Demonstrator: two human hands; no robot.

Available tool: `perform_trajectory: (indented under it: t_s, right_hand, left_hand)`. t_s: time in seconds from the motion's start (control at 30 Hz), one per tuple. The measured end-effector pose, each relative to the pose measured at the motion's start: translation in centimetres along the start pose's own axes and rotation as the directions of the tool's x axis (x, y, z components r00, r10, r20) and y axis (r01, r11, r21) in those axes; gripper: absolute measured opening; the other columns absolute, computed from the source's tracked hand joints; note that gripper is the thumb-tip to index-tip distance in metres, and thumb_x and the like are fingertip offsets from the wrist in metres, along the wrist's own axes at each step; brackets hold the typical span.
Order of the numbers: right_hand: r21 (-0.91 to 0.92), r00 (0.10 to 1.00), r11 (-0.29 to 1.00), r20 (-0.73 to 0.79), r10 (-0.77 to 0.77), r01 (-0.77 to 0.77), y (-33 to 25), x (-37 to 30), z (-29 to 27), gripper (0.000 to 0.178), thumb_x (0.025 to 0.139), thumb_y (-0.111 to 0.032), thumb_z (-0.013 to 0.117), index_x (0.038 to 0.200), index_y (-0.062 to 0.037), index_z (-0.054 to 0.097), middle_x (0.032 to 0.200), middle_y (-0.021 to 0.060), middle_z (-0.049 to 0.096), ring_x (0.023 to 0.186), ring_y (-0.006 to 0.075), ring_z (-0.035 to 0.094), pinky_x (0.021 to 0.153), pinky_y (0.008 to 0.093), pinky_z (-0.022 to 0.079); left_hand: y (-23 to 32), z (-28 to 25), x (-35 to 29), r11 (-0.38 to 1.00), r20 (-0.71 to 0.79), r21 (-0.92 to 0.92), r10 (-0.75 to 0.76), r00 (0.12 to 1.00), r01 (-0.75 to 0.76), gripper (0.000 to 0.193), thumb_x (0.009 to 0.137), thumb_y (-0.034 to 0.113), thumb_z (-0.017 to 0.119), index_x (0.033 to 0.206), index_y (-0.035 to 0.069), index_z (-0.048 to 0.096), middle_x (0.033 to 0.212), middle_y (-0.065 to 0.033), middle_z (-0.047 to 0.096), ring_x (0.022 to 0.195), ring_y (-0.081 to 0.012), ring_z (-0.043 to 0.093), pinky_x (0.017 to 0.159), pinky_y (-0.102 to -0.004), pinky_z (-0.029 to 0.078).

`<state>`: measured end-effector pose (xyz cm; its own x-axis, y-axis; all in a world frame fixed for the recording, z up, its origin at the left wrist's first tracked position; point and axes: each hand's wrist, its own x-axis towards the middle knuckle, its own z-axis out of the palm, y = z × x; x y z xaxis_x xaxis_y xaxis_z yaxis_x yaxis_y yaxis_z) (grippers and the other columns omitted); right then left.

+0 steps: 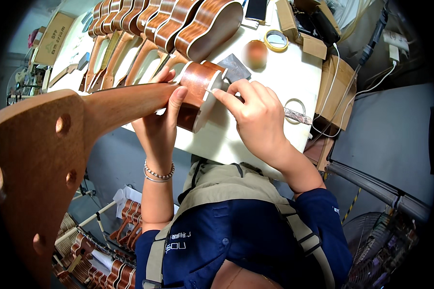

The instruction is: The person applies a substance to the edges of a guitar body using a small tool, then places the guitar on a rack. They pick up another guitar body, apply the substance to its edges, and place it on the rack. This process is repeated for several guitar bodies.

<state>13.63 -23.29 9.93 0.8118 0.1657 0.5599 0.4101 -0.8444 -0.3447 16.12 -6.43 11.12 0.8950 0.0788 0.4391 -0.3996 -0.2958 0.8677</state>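
Left grip is closed around a brown wooden ukulele where the neck meets the body, the neck being held between thumb and fingers. By the right grip, fingertips drawn together are brought to the body's pale edge; whether anything small is pinched there cannot be told. The bored headstock is held out to the left of both grips.

The ukulele is judged to be light, hollow and stiff, but thin-walled, so it could be cracked by a hard squeeze, and its sheen suggests that the body may slip. It is best taken at the base of the neck, where the long end can be balanced and the pale edge left free.

Just beyond the right grip, a dark grey block is laid on the white table. To that grip's right, a clear tape roll is set down. Farther beyond, a yellow tape roll can be seen, and past the left grip, a row of ukulele bodies is lined up.
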Motion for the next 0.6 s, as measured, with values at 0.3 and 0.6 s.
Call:
perform_trajectory:
  t_s: [0.3, 0.6]
  right_hand:
    - [-0.048, 0.998, 0.998, -0.037, -0.044, 0.042, -0.6, -0.4, 0.2, 0.029, 0.062, -0.002, 0.059, 0.088, -0.0137, 0.068, 0.075, -0.0021, 0.054, 0.064, 0.0155, 0.051, 0.058, 0.0285, 0.04]
    - [-0.035, 0.999, 0.999, 0.025, -0.027, 0.028, -0.7, 0.1, -0.4, 0.03, 0.062, 0.0, 0.058, 0.088, -0.0137, 0.068, 0.075, -0.0005, 0.054, 0.065, 0.0163, 0.052, 0.06, 0.0289, 0.042]
  left_hand:
    - [0.0, 0.0, 0.1, 1.0, 0.005, 0.021, 0.007, 1.0, -0.008, 0.035, 0.077, 0.009, 0.07, 0.107, -0.006, 0.059, 0.097, -0.0143, 0.063, 0.088, -0.0166, 0.059, 0.079, -0.0278, 0.048]
    - [0.0, -0.1, 0.2, 0.999, 0.014, 0.042, 0.014, 1.0, -0.015, 0.035, 0.077, 0.009, 0.07, 0.106, -0.006, 0.059, 0.098, -0.0146, 0.063, 0.088, -0.0172, 0.06, 0.079, -0.0284, 0.048]
